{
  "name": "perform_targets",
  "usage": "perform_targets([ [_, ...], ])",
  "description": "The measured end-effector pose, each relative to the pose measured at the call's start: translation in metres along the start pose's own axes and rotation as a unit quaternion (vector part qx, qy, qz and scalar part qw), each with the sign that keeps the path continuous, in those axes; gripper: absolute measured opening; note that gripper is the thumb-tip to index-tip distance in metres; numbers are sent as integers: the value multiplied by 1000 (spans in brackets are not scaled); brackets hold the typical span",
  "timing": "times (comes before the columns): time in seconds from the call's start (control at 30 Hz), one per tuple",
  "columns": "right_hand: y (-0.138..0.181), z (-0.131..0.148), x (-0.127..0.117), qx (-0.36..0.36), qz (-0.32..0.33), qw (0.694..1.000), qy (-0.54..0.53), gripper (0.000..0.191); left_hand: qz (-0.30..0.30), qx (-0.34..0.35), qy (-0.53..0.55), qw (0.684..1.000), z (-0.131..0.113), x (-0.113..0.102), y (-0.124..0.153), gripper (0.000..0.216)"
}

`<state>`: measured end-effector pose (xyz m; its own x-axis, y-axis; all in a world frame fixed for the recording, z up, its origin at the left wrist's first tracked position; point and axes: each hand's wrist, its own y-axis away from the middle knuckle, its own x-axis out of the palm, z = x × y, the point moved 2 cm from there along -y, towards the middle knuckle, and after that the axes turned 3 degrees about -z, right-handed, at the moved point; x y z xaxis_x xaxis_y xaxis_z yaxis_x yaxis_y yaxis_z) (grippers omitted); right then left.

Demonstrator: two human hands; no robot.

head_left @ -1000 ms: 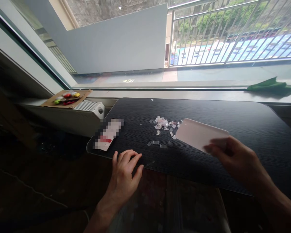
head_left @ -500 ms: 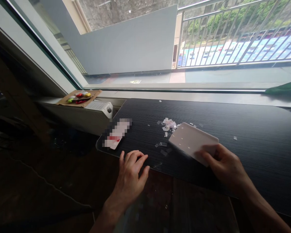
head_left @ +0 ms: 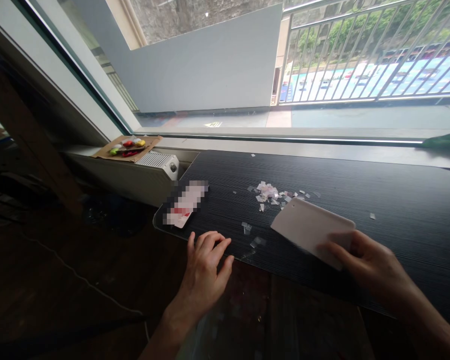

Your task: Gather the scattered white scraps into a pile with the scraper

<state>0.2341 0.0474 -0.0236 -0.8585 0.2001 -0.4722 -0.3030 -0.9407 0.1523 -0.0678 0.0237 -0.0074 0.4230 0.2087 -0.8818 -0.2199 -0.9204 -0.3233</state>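
Note:
My right hand pinches the near corner of a white plastic scraper card, whose far edge rests on a black ribbed mat. Just beyond the card's left corner lies a small heap of white and pinkish paper scraps, and a few loose scraps lie nearer to me. My left hand rests flat at the mat's near edge, fingers stretched out and holding nothing.
A blurred white and red card lies at the mat's left end. A cardboard tray of coloured items sits on a white heater at the left. A green cloth lies on the sill, far right. A window runs behind the mat.
My right hand drew the scraper card back towards me and to the right, away from the scrap heap. The left hand stayed put.

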Motion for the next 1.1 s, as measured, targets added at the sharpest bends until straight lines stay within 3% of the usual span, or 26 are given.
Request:
perform_targets([
  [0.43,26,10,32,-12,62,996,-61,23,14,-5,7,1000,-4,2,2,27],
  [0.77,18,18,35,1,172,983,-63,25,12,-12,7,1000,-3,0,4,30],
  [0.93,19,25,37,0,182,981,-65,26,15,-16,15,1000,-2,-1,6,31],
  [1.1,13,26,40,-12,233,971,-54,24,12,-19,11,1000,1,-2,9,30],
])
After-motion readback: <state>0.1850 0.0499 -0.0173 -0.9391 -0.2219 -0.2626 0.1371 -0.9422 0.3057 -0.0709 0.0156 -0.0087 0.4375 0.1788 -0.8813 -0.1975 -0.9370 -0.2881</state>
